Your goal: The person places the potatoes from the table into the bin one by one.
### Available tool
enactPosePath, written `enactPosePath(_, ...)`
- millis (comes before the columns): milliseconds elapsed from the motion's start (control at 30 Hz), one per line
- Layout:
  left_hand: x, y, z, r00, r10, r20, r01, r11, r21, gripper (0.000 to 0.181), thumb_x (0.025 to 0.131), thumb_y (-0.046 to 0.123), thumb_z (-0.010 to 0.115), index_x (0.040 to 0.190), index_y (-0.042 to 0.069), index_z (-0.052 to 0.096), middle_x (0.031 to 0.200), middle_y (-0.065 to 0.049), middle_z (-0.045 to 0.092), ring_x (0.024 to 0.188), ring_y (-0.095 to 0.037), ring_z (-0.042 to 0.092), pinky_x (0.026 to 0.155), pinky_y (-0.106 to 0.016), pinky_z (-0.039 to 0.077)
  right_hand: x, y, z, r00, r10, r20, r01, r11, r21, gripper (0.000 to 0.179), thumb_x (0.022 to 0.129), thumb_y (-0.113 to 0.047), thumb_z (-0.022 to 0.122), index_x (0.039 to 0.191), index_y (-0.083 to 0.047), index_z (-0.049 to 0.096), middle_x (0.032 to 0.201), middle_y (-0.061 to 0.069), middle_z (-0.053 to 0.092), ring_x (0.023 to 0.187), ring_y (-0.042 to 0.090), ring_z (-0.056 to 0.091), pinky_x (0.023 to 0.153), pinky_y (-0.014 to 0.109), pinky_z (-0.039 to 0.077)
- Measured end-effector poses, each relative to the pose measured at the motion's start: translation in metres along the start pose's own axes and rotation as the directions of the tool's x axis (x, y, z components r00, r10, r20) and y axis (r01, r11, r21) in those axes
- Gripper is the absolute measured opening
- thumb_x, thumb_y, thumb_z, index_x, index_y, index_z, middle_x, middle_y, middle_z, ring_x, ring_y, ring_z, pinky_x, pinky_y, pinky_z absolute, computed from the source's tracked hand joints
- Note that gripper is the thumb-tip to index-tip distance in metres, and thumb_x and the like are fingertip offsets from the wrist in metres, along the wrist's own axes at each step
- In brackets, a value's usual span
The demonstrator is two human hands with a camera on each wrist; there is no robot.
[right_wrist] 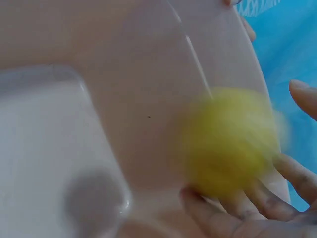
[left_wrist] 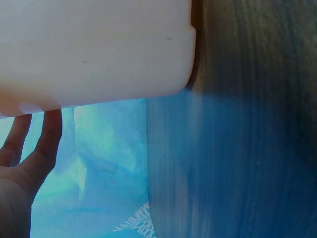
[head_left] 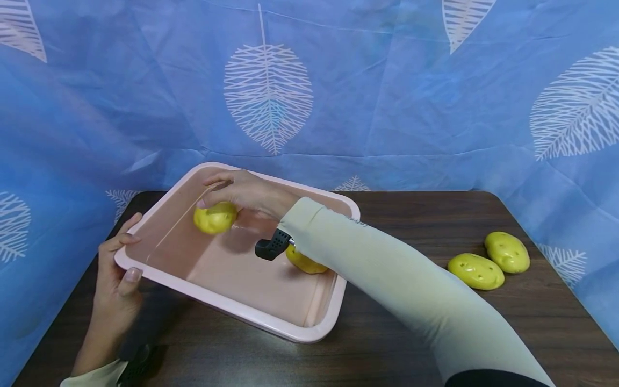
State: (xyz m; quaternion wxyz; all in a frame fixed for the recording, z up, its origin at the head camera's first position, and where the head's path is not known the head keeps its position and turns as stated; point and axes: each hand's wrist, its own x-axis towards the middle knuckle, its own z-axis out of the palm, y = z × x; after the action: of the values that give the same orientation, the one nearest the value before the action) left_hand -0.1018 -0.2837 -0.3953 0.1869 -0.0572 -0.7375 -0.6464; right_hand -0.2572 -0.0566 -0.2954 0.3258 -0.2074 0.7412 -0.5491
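A pale pink plastic basin [head_left: 251, 317] sits askew on the dark table. At its left corner my left hand [head_left: 118, 269] grips the rim, thumb on the front edge; in the left wrist view its fingers [left_wrist: 52, 131] reach the basin's wall. Inside the basin's left part is a yellow potato [head_left: 215, 217], blurred in the right wrist view, with a shadow on the floor below. My right hand [head_left: 246, 193] is over it, fingers spread beside it and thumb [right_wrist: 304, 99] standing away. A second potato [head_left: 306, 261] lies in the basin, partly hidden by the right sleeve.
Two more yellow potatoes, a nearer one [head_left: 476, 271] and a farther one [head_left: 508, 252], lie side by side at the right of the table [head_left: 396, 344]. A blue curtain [head_left: 367, 97] with white leaf prints hangs behind and at both sides. The right forearm crosses the basin's right rim.
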Motion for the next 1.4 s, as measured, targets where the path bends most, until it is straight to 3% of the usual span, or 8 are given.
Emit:
enactPosePath(167,-0.001,0.003,0.002,1.000,0.017,0.001,-0.017,0.999,0.048,0.056,0.103,0.016,0.054,0.149,-0.004,0.027,0.174,-0.001,0.021,0.151,-0.029,0.023,0.126,-0.052,0.022,-0.004,-0.004,-0.004,0.999,-0.009,-0.047,0.005,0.997,-0.073,0.062,0.092,-0.032,0.078,0.150,-0.023,0.057,0.140,-0.002,0.065,0.131,0.022,0.058,0.111,0.050,0.047)
enactPosePath(367,-0.002,0.003,0.002,1.000,0.000,-0.006,0.000,0.998,0.056,0.056,0.103,0.015,0.054,0.149,-0.004,0.027,0.173,0.002,0.022,0.151,-0.028,0.025,0.124,-0.068,0.014,-0.014,-0.011,-0.008,1.000,-0.008,-0.010,0.008,0.998,-0.069,0.060,0.094,-0.032,0.076,0.150,-0.023,0.057,0.147,-0.003,0.060,0.133,0.018,0.056,0.109,0.051,0.048)
enactPosePath(667,-0.003,-0.003,-0.001,1.000,0.015,0.009,-0.016,0.995,0.103,0.053,0.104,0.013,0.051,0.151,0.001,0.028,0.173,0.004,0.021,0.150,-0.026,0.026,0.125,-0.059,0.022,-0.048,-0.028,-0.007,0.994,-0.084,0.064,0.089,0.994,-0.068,0.055,0.094,-0.029,0.075,0.147,-0.023,0.060,0.147,-0.001,0.061,0.128,0.012,0.058,0.105,0.045,0.051)
enactPosePath(833,-0.003,0.000,0.001,1.000,0.019,0.003,-0.019,0.989,0.148,0.053,0.103,0.013,0.048,0.150,-0.001,0.028,0.173,0.005,0.022,0.150,-0.025,0.028,0.124,-0.061,0.023,-0.072,-0.030,-0.015,0.991,-0.121,0.065,0.123,0.992,-0.032,0.051,0.096,-0.026,0.073,0.146,-0.022,0.061,0.144,-0.004,0.062,0.128,0.012,0.060,0.103,0.038,0.054)
enactPosePath(1167,-0.004,0.007,0.004,1.000,-0.005,-0.020,0.007,0.994,0.107,0.056,0.104,0.018,0.052,0.149,-0.004,0.027,0.173,0.003,0.022,0.152,-0.028,0.026,0.124,-0.064,0.018,-0.128,-0.019,-0.048,0.980,-0.198,-0.023,0.198,0.980,0.020,0.049,0.096,-0.016,0.072,0.144,-0.016,0.061,0.144,-0.002,0.064,0.137,0.021,0.059,0.107,0.040,0.053)
enactPosePath(1400,-0.004,0.007,0.004,1.000,-0.013,-0.011,0.014,0.995,0.103,0.057,0.105,0.019,0.054,0.150,-0.001,0.027,0.173,0.005,0.021,0.151,-0.028,0.026,0.125,-0.058,0.023,-0.165,0.001,-0.073,0.976,-0.190,-0.109,0.190,0.982,-0.011,0.054,0.095,-0.015,0.071,0.148,-0.014,0.057,0.151,0.004,0.059,0.141,0.024,0.055,0.115,0.046,0.046)
